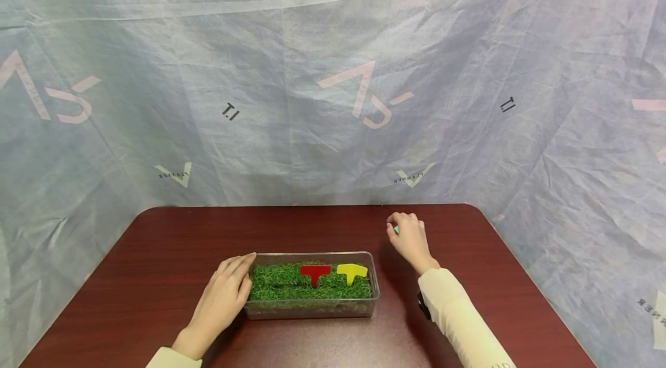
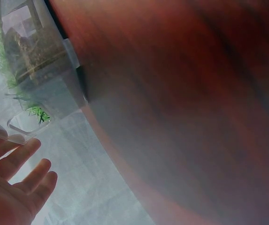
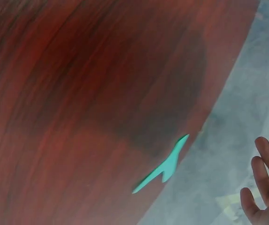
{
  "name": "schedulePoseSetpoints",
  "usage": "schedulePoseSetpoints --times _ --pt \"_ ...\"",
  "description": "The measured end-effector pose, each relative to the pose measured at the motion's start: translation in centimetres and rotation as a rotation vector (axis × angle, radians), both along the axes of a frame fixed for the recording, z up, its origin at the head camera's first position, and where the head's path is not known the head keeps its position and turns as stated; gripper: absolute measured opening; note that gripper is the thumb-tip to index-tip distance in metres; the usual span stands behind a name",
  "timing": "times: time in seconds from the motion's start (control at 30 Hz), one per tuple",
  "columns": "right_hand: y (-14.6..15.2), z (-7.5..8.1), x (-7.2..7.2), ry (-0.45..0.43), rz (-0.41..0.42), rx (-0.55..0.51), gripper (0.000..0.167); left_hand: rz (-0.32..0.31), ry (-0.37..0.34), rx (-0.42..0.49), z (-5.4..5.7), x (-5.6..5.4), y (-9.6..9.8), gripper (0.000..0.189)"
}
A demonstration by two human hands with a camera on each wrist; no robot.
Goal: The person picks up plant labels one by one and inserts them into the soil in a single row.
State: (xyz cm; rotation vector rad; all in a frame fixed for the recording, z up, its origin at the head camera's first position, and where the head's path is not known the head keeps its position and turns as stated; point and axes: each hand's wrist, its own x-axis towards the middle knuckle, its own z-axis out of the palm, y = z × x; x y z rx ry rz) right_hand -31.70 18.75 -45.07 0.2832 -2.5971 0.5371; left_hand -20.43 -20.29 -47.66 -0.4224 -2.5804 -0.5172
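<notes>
The outstretched left hand touches the clear grass tray to its right, while the right hand, loosely spread, hangs near a teal marker.

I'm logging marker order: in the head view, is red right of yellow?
No, the red marker stands left of the yellow marker in the grass.

One clear plastic box sits on one desk. Inside the box is one bed of grass. Of three tags, two are in the box, one red tag and one yellow tag; one green tag is right of it. Two hands show: one left hand at the box's left, one right hand to its right.
</notes>
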Motion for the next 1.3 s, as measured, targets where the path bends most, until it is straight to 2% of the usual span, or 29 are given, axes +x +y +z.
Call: schedulePoseSetpoints --times 0.23,0.43,0.83,1.13,1.3 --pt "1.9 -1.3 -0.9 -0.023 -0.069 0.062 0.008 0.011 -0.016 0.002 0.0 0.0 0.0 0.041" --pt "3.4 -2.2 -1.5 -0.115 -0.110 0.067 0.012 0.002 -0.012 -0.001 -0.1 0.0 0.0 0.041" --pt "4.9 -2.9 -1.9 -0.202 -0.158 0.090 0.015 -0.006 0.022 -0.011 -0.2 0.0 0.0 0.041" --pt "5.2 -3.1 -2.2 -0.215 -0.186 0.073 0.013 -0.008 0.038 -0.011 -0.2 0.0 0.0 0.040" --pt "5.2 -3.2 -2.6 -0.238 -0.202 0.079 0.017 -0.009 0.013 -0.007 -0.1 -0.1 0.1 0.040"
